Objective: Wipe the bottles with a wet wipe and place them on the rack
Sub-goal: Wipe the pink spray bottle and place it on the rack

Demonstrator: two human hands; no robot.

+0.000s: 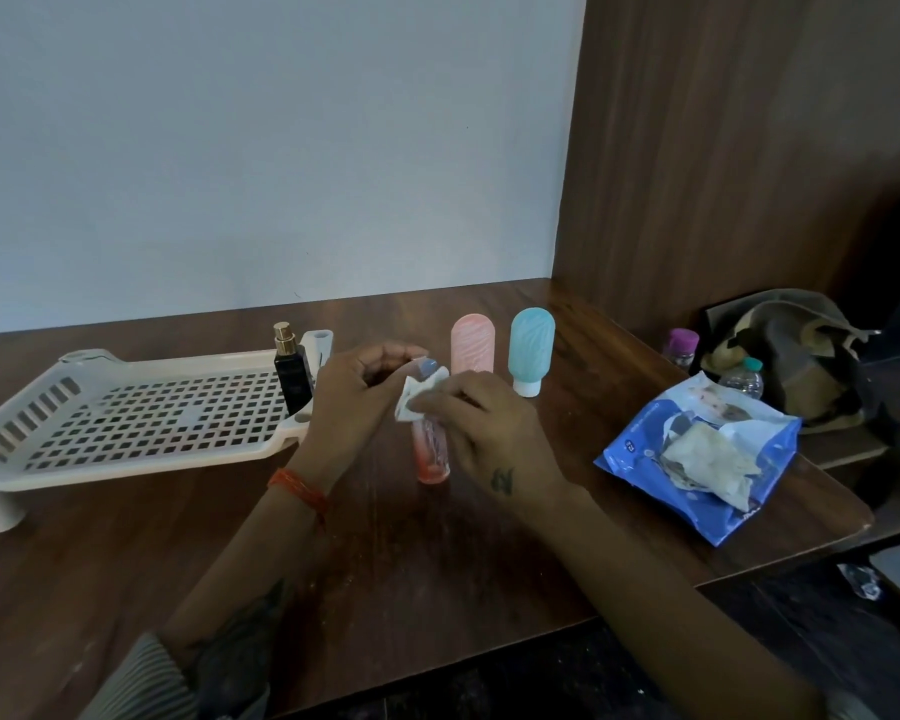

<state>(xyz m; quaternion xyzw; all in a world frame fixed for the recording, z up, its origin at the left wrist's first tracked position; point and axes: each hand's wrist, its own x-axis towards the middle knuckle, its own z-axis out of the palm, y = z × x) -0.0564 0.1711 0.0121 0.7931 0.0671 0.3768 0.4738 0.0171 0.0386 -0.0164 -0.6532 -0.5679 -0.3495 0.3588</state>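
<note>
- Dark wooden table (pixel 126 563) set into a corner, pale wall at the far side, wood panel on the right.
- Orange bottle (pixel 431 459) stands upright at the middle of it; left hand (pixel 354 402) curls round the top, likely to steady it.
- Right hand (pixel 481 433) pinches a white wet wipe (pixel 417 394) against the neck, so the cap end seems to be getting cleaned.
- Pink bottle (pixel 472 344) and blue bottle (pixel 531 350) wait upright just behind, unwiped by my guess.
- Rack (pixel 126 423) sits left, close by; a black perfume bottle (pixel 291 376) stands at its right end, most slots free.
- Wipes packet (pixel 697 454) lies open near the table's right edge.
</note>
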